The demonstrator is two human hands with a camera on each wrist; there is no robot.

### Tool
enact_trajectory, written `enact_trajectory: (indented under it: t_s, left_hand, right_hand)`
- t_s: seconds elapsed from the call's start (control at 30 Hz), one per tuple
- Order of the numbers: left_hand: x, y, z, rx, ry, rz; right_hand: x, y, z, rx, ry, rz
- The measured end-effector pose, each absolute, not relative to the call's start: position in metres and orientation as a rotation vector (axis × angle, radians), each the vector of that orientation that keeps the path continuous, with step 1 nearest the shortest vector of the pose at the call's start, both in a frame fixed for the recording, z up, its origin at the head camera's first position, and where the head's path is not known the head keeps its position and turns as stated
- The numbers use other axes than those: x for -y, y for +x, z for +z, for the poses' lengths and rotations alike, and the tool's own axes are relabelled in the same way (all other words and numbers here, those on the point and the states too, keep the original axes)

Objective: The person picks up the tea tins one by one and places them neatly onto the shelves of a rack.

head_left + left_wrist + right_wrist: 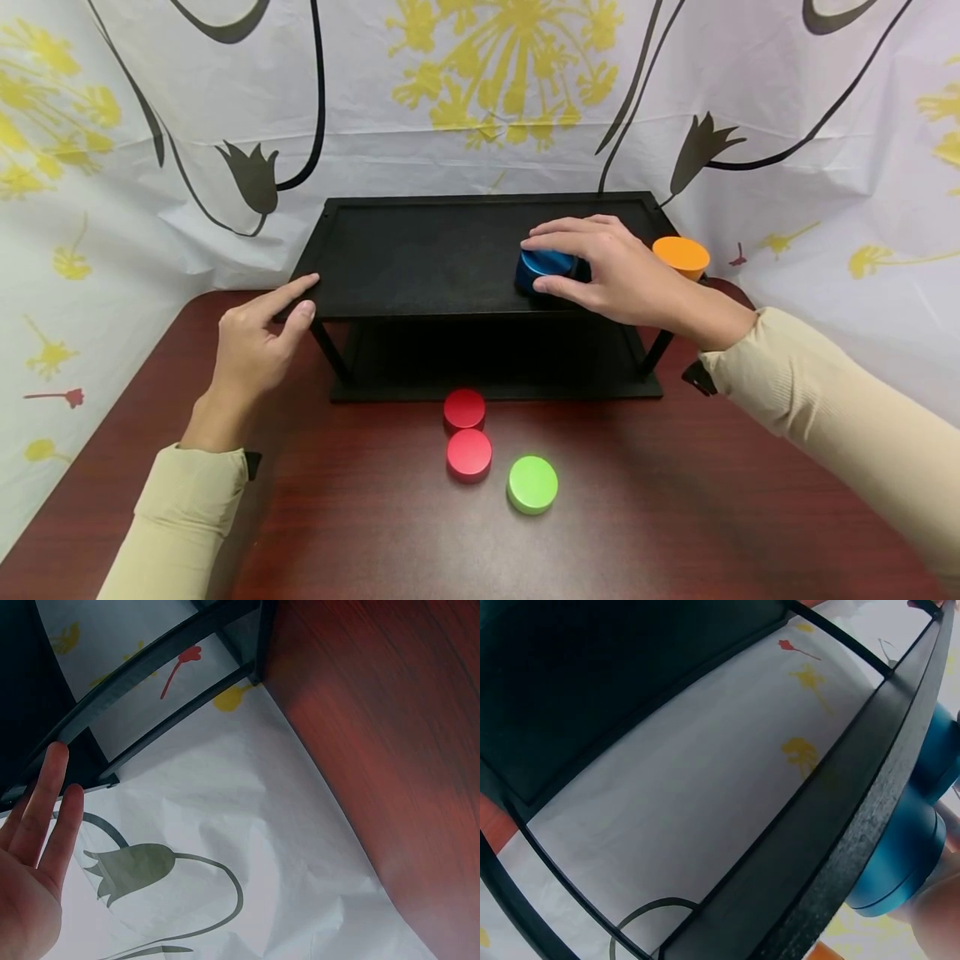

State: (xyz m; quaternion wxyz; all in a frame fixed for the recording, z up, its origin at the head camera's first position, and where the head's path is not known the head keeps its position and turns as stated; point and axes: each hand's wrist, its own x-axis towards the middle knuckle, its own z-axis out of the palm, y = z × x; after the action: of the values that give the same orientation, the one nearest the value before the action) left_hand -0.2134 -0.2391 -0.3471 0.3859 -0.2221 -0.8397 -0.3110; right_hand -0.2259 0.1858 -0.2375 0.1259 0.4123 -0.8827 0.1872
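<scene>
On the front right of the shelf's black top [420,250], my right hand [618,271] grips a blue round lidded tin [542,271], with the thumb at its near side and fingers over the far side. A second blue round tin [939,754] shows beside the gripped one in the right wrist view; the hand mostly hides it in the head view. My left hand [255,337] touches the shelf's front left corner, its fingers extended along the edge. An orange round piece [681,256] sits at the shelf's right edge, partly behind my right wrist.
Two red round pieces [468,454] lie in line in front of the black two-tier shelf, with a green round piece [532,484] to their right. The brown table [360,517] carries everything. White flower-printed cloth [480,158] hangs behind and at both sides.
</scene>
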Motion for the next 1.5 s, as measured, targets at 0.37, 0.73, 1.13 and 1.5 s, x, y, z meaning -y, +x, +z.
enact_trajectory:
  t_s: [0.37, 0.73, 1.13, 1.5]
  left_hand:
    - [0.2387, -0.2133, -0.3459, 2.138, -0.565, -0.787]
    - [0.2365, -0.2125, -0.3445, 2.12, -0.566, -0.808]
    - [0.2378, -0.2128, -0.3457, 2.135, -0.563, -0.804]
    - [0.2375, -0.2127, -0.3456, 2.133, -0.563, -0.807]
  right_hand:
    - [-0.1859, -0.2278, -0.2385, 2.601, 1.177, 0.533]
    - [-0.1888, -0.2298, -0.2397, 2.599, 1.162, 0.54]
    - [-0.1855, -0.2296, -0.2394, 2.626, 1.158, 0.558]
    - [-0.1824, -0.2301, -0.2387, 2.63, 1.164, 0.537]
